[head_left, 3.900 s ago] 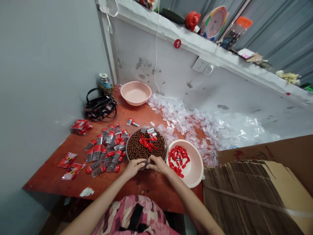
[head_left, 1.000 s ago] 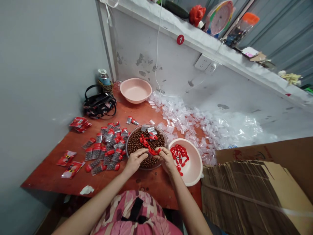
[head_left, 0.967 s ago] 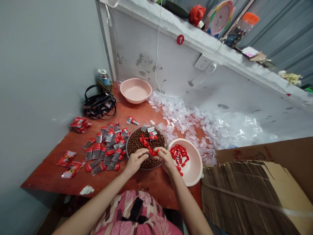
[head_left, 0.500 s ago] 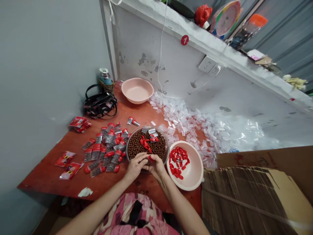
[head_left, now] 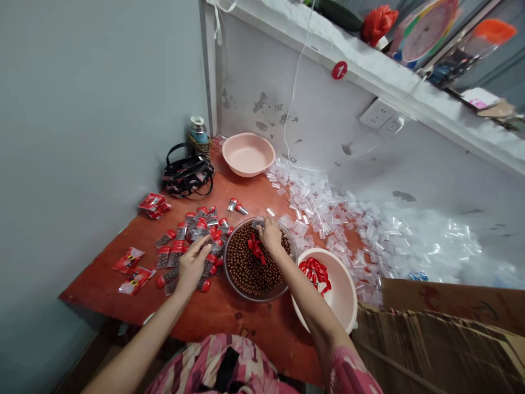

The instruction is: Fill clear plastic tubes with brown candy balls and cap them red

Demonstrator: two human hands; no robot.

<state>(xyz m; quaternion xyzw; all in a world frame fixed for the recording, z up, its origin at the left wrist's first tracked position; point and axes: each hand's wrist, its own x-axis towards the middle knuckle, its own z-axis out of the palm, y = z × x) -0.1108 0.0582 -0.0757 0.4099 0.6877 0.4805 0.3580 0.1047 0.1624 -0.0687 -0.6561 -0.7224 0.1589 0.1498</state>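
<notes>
A clear bowl (head_left: 246, 293) full of small brown beads sits on the red-brown table (head_left: 241, 320), with a few red caps lying on the beads. My right hand (head_left: 270, 235) reaches over the bowl's far rim, fingers curled down at a small clear tube there; whether it grips it I cannot tell. My left hand (head_left: 192, 264) hovers with fingers spread over the pile of filled, red-capped tubes (head_left: 186, 241) left of the bowl. A pink bowl (head_left: 342, 298) holding red caps (head_left: 315, 272) stands to the right of the bead bowl.
An empty pink bowl (head_left: 248, 156) stands at the back beside a black bag (head_left: 186, 174) and a bottle (head_left: 199, 131). Clear empty tubes (head_left: 328, 210) spread along the wall. Red packets (head_left: 133, 271) lie at the left edge. Cardboard (head_left: 435, 339) stands at the right.
My hands were together at the bead bowl's near rim. Now the left has moved out over the filled tubes and the right has reached to the bowl's far rim.
</notes>
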